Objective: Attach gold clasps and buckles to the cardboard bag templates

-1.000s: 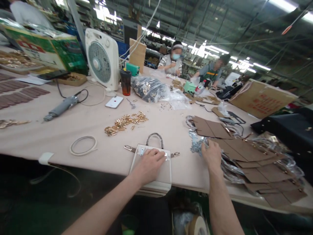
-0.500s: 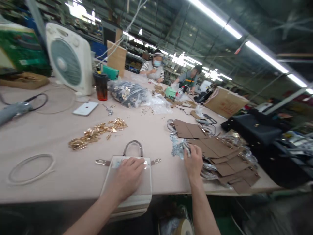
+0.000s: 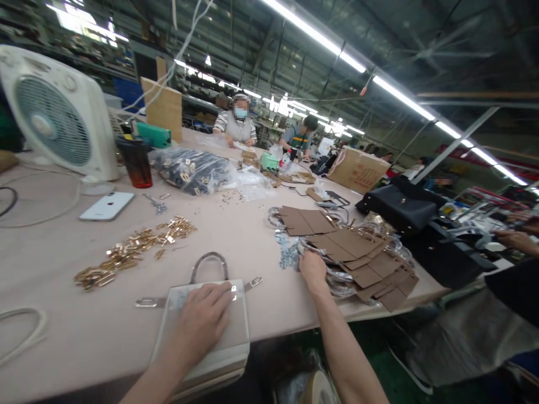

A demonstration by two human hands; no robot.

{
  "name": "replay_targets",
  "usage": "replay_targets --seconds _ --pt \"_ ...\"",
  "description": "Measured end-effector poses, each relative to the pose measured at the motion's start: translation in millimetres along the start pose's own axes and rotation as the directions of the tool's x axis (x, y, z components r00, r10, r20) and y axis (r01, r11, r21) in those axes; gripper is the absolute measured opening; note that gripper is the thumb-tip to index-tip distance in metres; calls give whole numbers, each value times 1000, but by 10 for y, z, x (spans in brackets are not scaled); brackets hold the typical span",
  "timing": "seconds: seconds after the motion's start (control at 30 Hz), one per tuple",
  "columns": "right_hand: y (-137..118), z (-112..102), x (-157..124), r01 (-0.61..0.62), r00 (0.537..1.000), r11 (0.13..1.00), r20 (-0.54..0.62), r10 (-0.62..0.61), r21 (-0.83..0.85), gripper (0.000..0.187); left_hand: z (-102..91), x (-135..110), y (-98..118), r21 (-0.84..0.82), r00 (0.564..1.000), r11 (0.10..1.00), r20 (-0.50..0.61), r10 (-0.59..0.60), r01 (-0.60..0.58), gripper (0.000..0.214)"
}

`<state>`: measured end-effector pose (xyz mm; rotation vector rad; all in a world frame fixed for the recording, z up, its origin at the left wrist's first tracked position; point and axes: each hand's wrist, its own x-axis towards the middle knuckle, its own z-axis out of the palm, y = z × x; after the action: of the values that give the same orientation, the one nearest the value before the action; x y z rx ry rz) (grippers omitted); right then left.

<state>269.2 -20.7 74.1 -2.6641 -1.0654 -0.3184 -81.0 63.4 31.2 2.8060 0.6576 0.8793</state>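
My left hand [image 3: 206, 317] lies flat, palm down, on a small pale handbag [image 3: 236, 336] at the table's front edge. The bag has a dark curved top handle [image 3: 210, 257] and a strap with a metal plate [image 3: 148, 303] sticking out at each side. My right hand [image 3: 314, 272] is closed at a plastic-wrapped loop handle [image 3: 308, 245] beside a stack of brown bag panels [image 3: 347, 244]. Its fingertips are partly hidden. Just left of it are small bluish-silver metal pieces [image 3: 288, 252].
Gold metal fittings [image 3: 126, 249] lie in a heap on the left, near a white phone [image 3: 106, 206]. Behind them stand a fan [image 3: 54, 112], a dark cup [image 3: 135, 163] and a plastic bag of parts [image 3: 189, 168]. Black bags [image 3: 438, 252] rest at the right. Co-workers sit at the far end.
The view has swung to the right, and a person's arm and legs now show at the right edge. My left hand stays on the handbag. My right hand remains by the wrapped handle, fingers drawn in.
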Motion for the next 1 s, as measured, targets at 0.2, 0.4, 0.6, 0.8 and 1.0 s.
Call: replay_targets --seconds 0.2,0.4,0.6,0.8,1.0 --pt "-9 -67 -48 80 997 974 -1 -81 212 35 -120 -16 85 -34 990 996 112 -81 85 25" --pt "-742 -189 -458 -322 936 -28 314 -157 946 43 -137 -33 92 14 988 996 125 -93 92 20" --pt "-1698 -86 -756 -459 884 -375 374 -279 806 31 -137 -35 93 32 987 995 125 -96 93 21" --pt "-1927 106 -719 -398 917 -339 354 -186 853 35 -150 -21 93 39 986 993 121 -111 107 18" --pt "-1984 182 -604 -490 848 -212 406 -340 846 39 -132 -17 87 44 985 992 126 -120 116 16"
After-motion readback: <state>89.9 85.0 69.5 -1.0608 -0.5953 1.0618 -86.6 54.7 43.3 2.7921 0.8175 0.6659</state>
